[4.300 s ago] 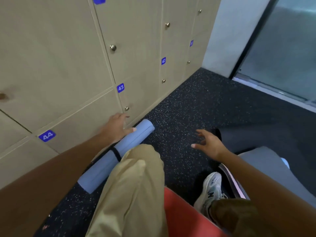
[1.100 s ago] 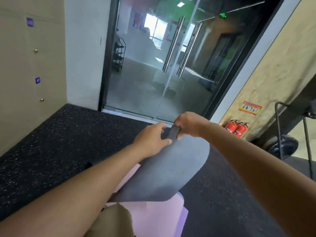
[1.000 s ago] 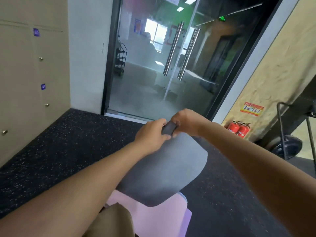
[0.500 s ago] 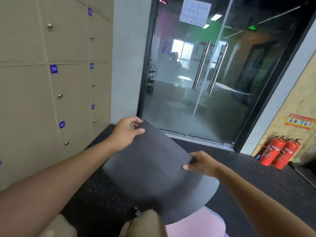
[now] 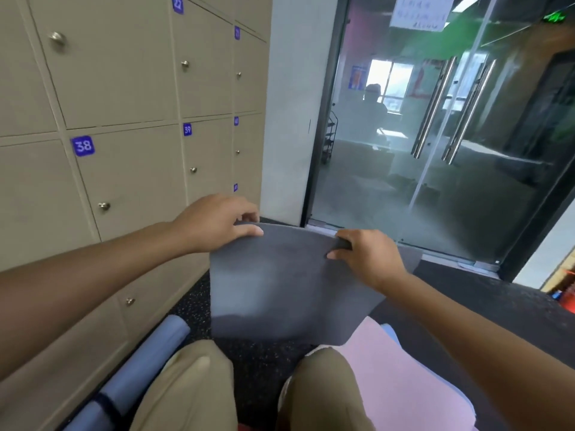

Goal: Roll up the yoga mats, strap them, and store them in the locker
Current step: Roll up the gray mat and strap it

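Note:
I hold the near end of a grey yoga mat (image 5: 280, 287) lifted off the floor in front of my knees. My left hand (image 5: 214, 222) pinches its top left corner, thumb on the near face. My right hand (image 5: 367, 253) grips the top edge further right, fingers curled over it. A rolled blue mat (image 5: 146, 365) with a black strap lies on the floor along the lockers (image 5: 124, 88), beside my left knee. A pink mat (image 5: 401, 368) lies flat under my right knee, with a light blue mat edge showing beneath it.
Beige locker doors with small knobs and blue number tags 38 and 39 fill the left wall, all closed. Glass doors (image 5: 435, 135) with long steel handles stand ahead. Dark speckled rubber floor (image 5: 485, 303) spreads to the right. Red fire extinguishers (image 5: 567, 290) show at the right edge.
The view has swung left toward the lockers. My hands raised the grey mat's end and moved level along its top edge; the right hand now curls over that edge.

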The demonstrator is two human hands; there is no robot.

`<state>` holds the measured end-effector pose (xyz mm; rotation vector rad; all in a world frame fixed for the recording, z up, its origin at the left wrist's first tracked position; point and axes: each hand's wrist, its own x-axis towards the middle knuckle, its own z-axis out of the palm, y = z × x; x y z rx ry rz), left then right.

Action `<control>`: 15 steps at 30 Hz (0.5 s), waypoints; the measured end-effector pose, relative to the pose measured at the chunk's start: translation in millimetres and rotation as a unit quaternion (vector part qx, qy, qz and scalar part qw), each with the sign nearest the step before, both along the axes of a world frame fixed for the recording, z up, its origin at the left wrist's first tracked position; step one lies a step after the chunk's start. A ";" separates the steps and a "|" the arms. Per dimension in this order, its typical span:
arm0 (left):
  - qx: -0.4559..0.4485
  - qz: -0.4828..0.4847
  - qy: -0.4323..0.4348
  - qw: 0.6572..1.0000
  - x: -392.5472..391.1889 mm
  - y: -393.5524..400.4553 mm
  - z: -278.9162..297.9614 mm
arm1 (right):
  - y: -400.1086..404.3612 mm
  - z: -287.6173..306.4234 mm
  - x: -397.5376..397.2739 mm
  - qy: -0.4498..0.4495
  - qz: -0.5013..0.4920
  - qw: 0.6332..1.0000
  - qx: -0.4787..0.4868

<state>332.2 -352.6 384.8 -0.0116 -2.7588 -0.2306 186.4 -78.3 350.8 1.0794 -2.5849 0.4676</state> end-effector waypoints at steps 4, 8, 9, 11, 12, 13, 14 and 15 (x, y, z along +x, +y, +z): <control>-0.019 -0.036 0.026 0.999 43.5 3.3 5.5 | 13.4 17.7 41.7 0.046 0.039 0.998 0.007; -0.020 -0.070 0.022 0.997 95.3 19.6 6.4 | 37.4 18.8 84.1 0.196 0.091 0.976 -0.017; -0.021 -0.074 0.020 0.997 108.6 27.4 4.6 | 43.5 18.6 98.1 0.232 0.105 0.966 -0.033; -0.024 -0.081 0.023 0.996 133.9 44.7 -1.4 | 56.1 14.8 126.4 0.266 0.134 0.953 -0.051; -0.027 -0.087 0.024 0.996 145.4 52.4 -5.8 | 63.6 9.9 139.7 0.264 0.148 0.952 -0.052; -0.029 -0.094 0.023 0.995 156.7 59.9 -11.0 | 71.6 3.1 152.8 0.255 0.159 0.953 -0.047; -0.029 -0.105 0.019 0.994 167.5 66.0 -17.5 | 79.9 -5.1 165.0 0.245 0.168 0.954 -0.038; -0.027 -0.116 0.012 0.993 177.2 71.6 -24.9 | 88.0 -13.9 176.0 0.239 0.173 0.955 -0.031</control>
